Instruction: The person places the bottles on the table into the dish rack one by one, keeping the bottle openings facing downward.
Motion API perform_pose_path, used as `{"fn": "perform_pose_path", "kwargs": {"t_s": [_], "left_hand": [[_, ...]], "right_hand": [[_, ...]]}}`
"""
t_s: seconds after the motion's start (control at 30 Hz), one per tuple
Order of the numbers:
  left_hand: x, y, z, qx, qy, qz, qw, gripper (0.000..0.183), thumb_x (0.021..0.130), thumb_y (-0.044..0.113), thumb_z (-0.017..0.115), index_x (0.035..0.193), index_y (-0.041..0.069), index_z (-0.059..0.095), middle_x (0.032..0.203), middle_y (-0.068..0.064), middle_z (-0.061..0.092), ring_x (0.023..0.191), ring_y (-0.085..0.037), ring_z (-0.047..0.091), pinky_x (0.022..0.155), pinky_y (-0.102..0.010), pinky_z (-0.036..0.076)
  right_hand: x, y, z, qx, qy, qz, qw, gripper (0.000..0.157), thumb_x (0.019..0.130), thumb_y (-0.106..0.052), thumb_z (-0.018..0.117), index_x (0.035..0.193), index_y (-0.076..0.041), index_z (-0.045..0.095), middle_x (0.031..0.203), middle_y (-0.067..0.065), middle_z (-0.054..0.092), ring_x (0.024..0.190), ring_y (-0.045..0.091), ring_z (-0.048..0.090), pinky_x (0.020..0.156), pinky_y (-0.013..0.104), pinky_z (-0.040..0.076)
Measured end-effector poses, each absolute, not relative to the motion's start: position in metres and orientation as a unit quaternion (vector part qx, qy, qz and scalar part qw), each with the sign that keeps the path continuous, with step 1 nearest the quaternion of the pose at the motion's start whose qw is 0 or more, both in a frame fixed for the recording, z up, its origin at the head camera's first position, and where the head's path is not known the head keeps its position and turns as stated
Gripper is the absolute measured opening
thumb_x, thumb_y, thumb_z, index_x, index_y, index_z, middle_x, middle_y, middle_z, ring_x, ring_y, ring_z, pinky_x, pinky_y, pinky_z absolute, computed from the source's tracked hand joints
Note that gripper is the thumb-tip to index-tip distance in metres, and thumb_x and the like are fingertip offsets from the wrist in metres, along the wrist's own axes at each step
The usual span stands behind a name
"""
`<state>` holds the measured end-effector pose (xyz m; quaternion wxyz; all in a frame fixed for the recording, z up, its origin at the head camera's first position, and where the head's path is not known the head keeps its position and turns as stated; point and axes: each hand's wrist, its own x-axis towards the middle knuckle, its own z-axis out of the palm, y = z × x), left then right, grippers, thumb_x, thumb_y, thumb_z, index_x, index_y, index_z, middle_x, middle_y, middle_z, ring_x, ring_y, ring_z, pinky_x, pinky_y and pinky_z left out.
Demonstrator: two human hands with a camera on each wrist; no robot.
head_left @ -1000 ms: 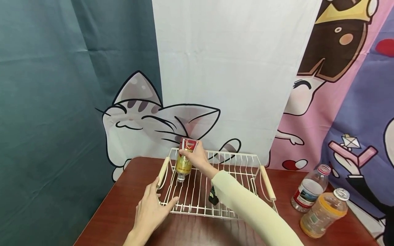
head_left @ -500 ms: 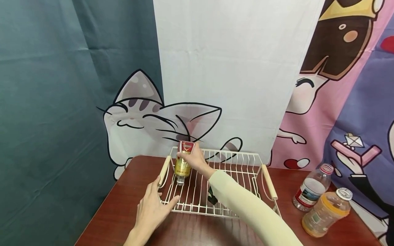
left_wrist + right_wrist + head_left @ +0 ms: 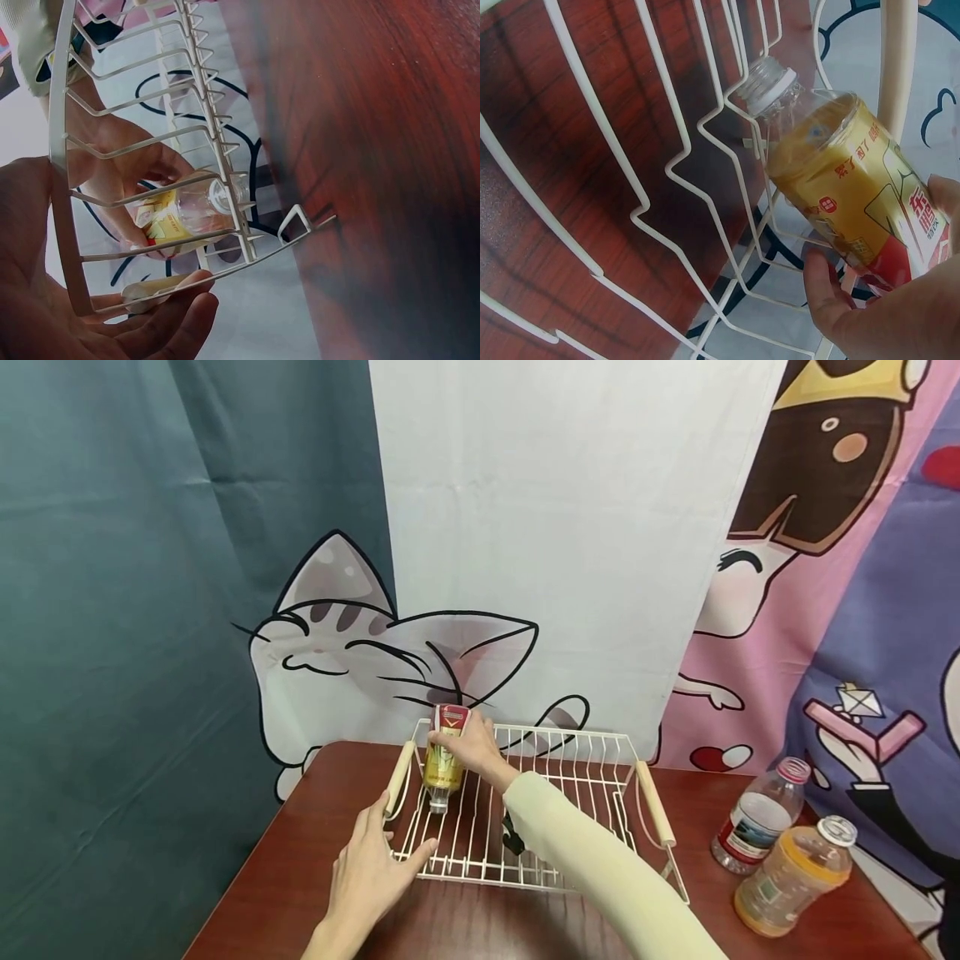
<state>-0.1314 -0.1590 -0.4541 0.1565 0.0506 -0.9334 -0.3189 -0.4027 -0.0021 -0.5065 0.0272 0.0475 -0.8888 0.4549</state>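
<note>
My right hand (image 3: 474, 745) grips a plastic bottle (image 3: 446, 764) with a gold and red label. The bottle is upside down and tilted, its clear neck pointing down at the left side of a white wire dish rack (image 3: 517, 887). In the right wrist view, the neck (image 3: 771, 88) is close to the rack's wires; whether it touches them I cannot tell. Beside the rack's front left corner, my left hand (image 3: 366, 868) lies with fingers extended along the wooden handle (image 3: 400, 777) and thumb spread apart. The left wrist view shows its fingertips (image 3: 191, 319) at that handle.
On the table's right side stand a clear bottle (image 3: 757, 818) with a red and white label and an orange-banded bottle (image 3: 793, 881). A second wooden handle (image 3: 655, 803) is on the rack's right. Printed curtains (image 3: 570, 543) hang behind the brown table (image 3: 300, 860).
My right hand has lowered the bottle slightly and shifted it a little to the left, neck still downward. The left hand stays at the rack's corner.
</note>
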Motion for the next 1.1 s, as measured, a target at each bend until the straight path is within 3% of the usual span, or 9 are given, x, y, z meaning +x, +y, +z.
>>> {"fn": "perform_pose_path", "kwargs": {"t_s": [0.1,0.17,0.27,0.37,0.5,0.67,0.93,1.1], "left_hand": [[-0.132,-0.160,-0.454,0.051,-0.934,-0.320,0.154,0.107,0.088,0.067,0.086,0.167,0.007,0.045,0.154,-0.014,0.059,0.112,-0.031,0.079,0.087,-0.066,0.058],[-0.132,-0.160,-0.453,0.051,-0.934,-0.319,0.155,0.107,0.088,0.068,0.085,0.167,0.007,0.045,0.153,-0.014,0.060,0.111,-0.032,0.079,0.087,-0.067,0.058],[-0.132,-0.160,-0.453,0.053,-0.934,-0.317,0.155,0.108,0.087,0.067,0.086,0.167,0.007,0.045,0.152,-0.015,0.060,0.111,-0.033,0.079,0.087,-0.067,0.058],[-0.132,-0.160,-0.454,0.055,-0.936,-0.313,0.154,0.107,0.087,0.066,0.087,0.167,0.008,0.045,0.152,-0.015,0.060,0.110,-0.032,0.079,0.088,-0.067,0.057],[-0.132,-0.159,-0.454,0.055,-0.936,-0.311,0.152,0.108,0.087,0.067,0.086,0.167,0.008,0.045,0.151,-0.015,0.061,0.109,-0.033,0.079,0.088,-0.066,0.057],[-0.133,-0.157,-0.453,0.054,-0.936,-0.313,0.153,0.107,0.087,0.066,0.087,0.167,0.008,0.045,0.149,-0.014,0.062,0.108,-0.034,0.079,0.088,-0.066,0.057],[-0.133,-0.157,-0.454,0.052,-0.936,-0.312,0.153,0.107,0.087,0.062,0.088,0.167,0.006,0.044,0.152,-0.014,0.061,0.110,-0.032,0.079,0.089,-0.066,0.057],[-0.135,-0.159,-0.452,0.049,-0.937,-0.310,0.154,0.107,0.087,0.064,0.087,0.166,0.006,0.045,0.151,-0.015,0.061,0.110,-0.032,0.079,0.087,-0.066,0.057]], "right_hand": [[-0.381,-0.003,-0.485,0.049,-0.892,0.449,0.023,0.112,0.075,-0.081,0.086,0.150,-0.005,0.052,0.124,0.012,0.054,0.109,0.027,0.055,0.097,0.048,0.053],[-0.363,-0.004,-0.467,0.051,-0.891,0.451,0.033,0.097,0.082,-0.063,0.089,0.149,-0.004,0.053,0.124,0.016,0.055,0.109,0.030,0.055,0.097,0.049,0.054],[-0.361,-0.007,-0.464,0.042,-0.890,0.454,0.025,0.103,0.078,-0.071,0.090,0.150,-0.006,0.054,0.126,0.014,0.054,0.111,0.027,0.054,0.096,0.046,0.055],[-0.386,-0.011,-0.489,0.023,-0.883,0.469,0.010,0.111,0.068,-0.084,0.089,0.146,-0.013,0.056,0.123,0.009,0.053,0.106,0.022,0.051,0.089,0.043,0.053],[-0.379,-0.014,-0.482,0.012,-0.881,0.473,0.006,0.105,0.073,-0.074,0.092,0.148,-0.010,0.056,0.131,0.016,0.052,0.111,0.030,0.054,0.090,0.046,0.054],[-0.379,-0.016,-0.478,0.015,-0.880,0.475,-0.003,0.095,0.078,-0.068,0.092,0.146,-0.012,0.058,0.130,0.015,0.057,0.116,0.030,0.058,0.098,0.052,0.054],[-0.394,-0.015,-0.493,0.027,-0.864,0.502,-0.017,0.087,0.074,-0.073,0.092,0.130,-0.014,0.063,0.113,0.008,0.062,0.110,0.026,0.058,0.089,0.043,0.054],[-0.401,-0.010,-0.493,0.047,-0.846,0.530,-0.028,0.096,0.070,-0.074,0.095,0.135,-0.010,0.064,0.108,0.006,0.072,0.102,0.026,0.069,0.088,0.043,0.060]]}}
